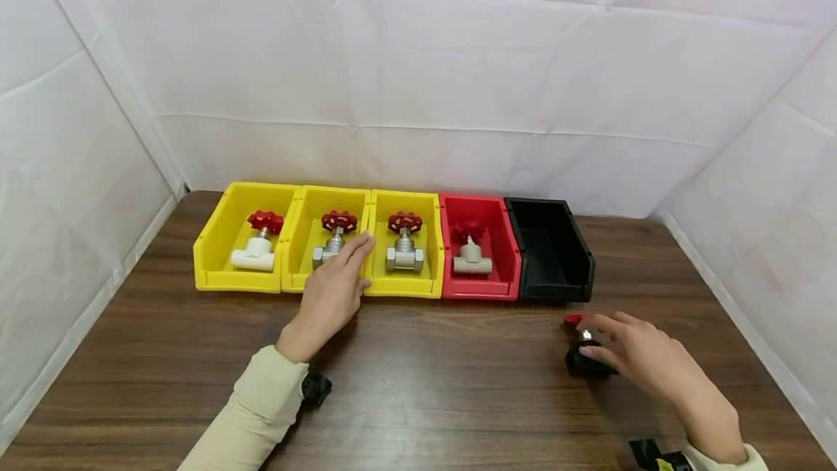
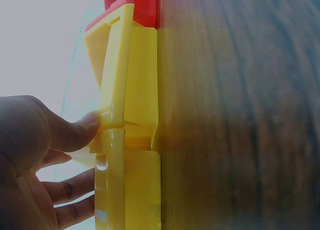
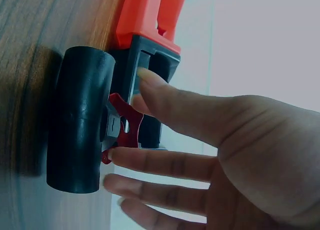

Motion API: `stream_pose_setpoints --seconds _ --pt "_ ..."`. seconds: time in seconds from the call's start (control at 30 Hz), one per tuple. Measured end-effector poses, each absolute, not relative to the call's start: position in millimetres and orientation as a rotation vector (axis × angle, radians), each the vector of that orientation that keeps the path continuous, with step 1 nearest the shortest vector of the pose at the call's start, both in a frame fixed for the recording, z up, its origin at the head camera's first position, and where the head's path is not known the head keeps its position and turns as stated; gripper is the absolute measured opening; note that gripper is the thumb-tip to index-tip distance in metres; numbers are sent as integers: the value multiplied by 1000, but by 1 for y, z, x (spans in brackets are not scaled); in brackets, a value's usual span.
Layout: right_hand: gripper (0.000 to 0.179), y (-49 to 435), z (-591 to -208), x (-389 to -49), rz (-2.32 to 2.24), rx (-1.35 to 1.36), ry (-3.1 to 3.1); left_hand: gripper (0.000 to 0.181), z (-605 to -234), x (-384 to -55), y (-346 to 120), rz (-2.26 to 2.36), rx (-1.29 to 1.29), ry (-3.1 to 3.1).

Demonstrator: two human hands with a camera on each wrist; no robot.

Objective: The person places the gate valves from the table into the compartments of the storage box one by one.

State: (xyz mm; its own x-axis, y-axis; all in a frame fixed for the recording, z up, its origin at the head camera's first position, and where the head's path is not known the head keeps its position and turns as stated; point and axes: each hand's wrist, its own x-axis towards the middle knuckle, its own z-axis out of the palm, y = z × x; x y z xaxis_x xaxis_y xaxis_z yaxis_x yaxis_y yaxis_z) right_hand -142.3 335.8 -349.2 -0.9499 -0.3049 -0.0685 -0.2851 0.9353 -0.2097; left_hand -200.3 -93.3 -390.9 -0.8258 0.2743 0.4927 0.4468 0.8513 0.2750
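Observation:
My left hand (image 1: 332, 289) reaches over the second yellow bin (image 1: 292, 276). Its fingers extend along the wall shared with the third yellow bin (image 1: 404, 288), and in the left wrist view the thumb (image 2: 89, 124) touches the rim. Partly behind this hand lies a metal valve (image 1: 319, 256) with a red handwheel. At the right, my right hand (image 1: 644, 355) holds a black valve (image 3: 80, 120) by its red handle (image 3: 131, 122), fingers curled about it. The valve's black tube body is close over the table, in front of the black bin (image 1: 556, 293).
A white valve (image 1: 253, 254) lies in the leftmost yellow bin (image 1: 204, 267), another metal valve (image 1: 404, 256) in the third. The red bin (image 1: 480, 289) contains a pale valve (image 1: 471, 262). White sheeting (image 1: 418, 64) surrounds the brown wooden table (image 1: 445, 384).

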Motion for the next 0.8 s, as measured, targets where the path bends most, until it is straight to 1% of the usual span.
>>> stream_pose_setpoints --seconds 0.2,0.43,0.8 --pt "50 340 -353 -145 -329 -468 2903 61 -391 -200 -93 -530 -536 -2581" --pt "46 343 -360 -150 -390 -571 2864 61 -392 -200 -94 -533 -533 -2584" --pt "43 345 -368 -156 -374 -621 2794 62 -391 -200 -94 -535 -544 -2576"
